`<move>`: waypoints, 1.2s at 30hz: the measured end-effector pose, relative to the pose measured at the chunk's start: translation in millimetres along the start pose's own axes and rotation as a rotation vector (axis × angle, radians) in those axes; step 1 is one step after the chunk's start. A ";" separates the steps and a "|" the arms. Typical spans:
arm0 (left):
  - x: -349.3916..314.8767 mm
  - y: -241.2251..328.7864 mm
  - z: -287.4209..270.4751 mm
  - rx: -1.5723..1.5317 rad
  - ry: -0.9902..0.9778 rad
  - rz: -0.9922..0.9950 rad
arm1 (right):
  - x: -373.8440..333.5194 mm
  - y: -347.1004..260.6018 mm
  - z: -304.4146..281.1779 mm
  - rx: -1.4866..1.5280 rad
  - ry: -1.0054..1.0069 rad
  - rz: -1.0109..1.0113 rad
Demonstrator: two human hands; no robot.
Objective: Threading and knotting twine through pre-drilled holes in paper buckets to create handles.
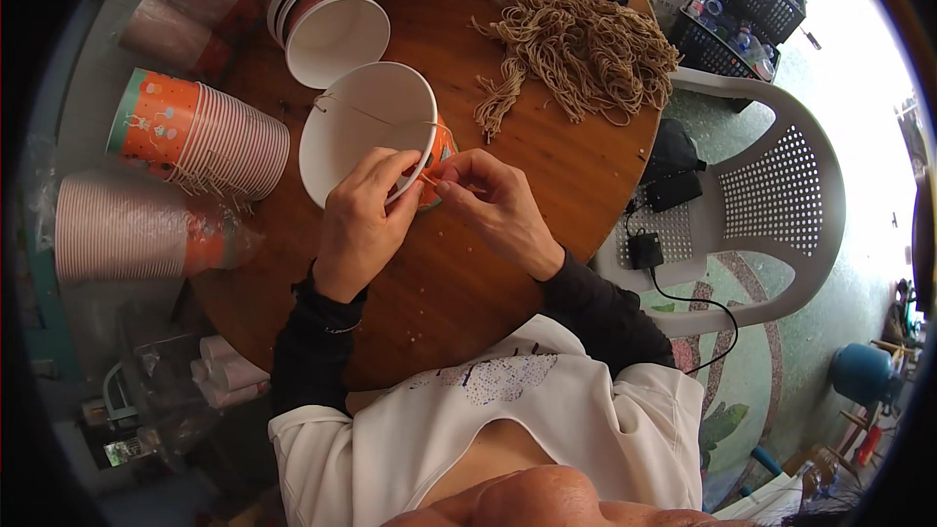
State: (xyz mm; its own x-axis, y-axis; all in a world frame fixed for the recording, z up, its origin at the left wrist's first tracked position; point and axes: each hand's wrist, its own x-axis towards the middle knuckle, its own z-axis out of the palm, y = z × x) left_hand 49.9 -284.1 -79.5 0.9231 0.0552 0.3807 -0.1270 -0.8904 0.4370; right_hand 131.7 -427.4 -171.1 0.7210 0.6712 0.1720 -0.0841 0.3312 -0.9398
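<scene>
A large paper bucket (337,151), white inside with an orange printed outside, lies tipped on the round wooden table, its mouth facing up and toward me. My left hand (366,220) grips its near right rim, thumb and fingers closed around the edge. Across the mouth runs a thin brown string (363,113), passing from the far left rim to the right rim. My right hand (500,210) is closed in a pinch just outside that rim, on what looks like the string's end. The fingertips partly hide that end.
A heap of brown strings (586,49) lies at the table's far right. Nested paper buckets (337,39) sit beyond the bucket; stacked ones (234,137) and bagged ones (122,229) line the left. A plastic chair (820,185) stands at right, with a black adapter (644,251) on it.
</scene>
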 end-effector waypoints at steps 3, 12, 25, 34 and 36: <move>0.3 -1.1 0.7 0.001 -0.001 0.008 | 2.0 3.5 1.1 -0.001 0.004 -0.033; 1.4 -3.9 0.1 0.006 -0.030 0.017 | 8.4 -4.4 10.2 -0.073 0.052 0.010; 18.7 -21.1 -21.7 -0.352 -0.268 -0.171 | 4.0 -16.3 12.3 -0.248 0.067 -0.143; 23.6 -23.0 -17.3 -0.227 -0.302 -0.046 | 24.9 -48.3 -12.6 -1.110 0.258 -0.807; 20.4 -25.6 -15.2 -0.223 -0.245 -0.008 | 35.9 -55.1 -4.4 -1.034 0.231 -0.865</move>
State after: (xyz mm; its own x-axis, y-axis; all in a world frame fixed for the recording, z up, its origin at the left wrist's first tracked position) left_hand 66.5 -253.3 -70.5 0.9808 -0.0726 0.1811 -0.1709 -0.7681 0.6171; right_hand 165.2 -424.5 -114.4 0.3859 0.3463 0.8551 0.9223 -0.1255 -0.3655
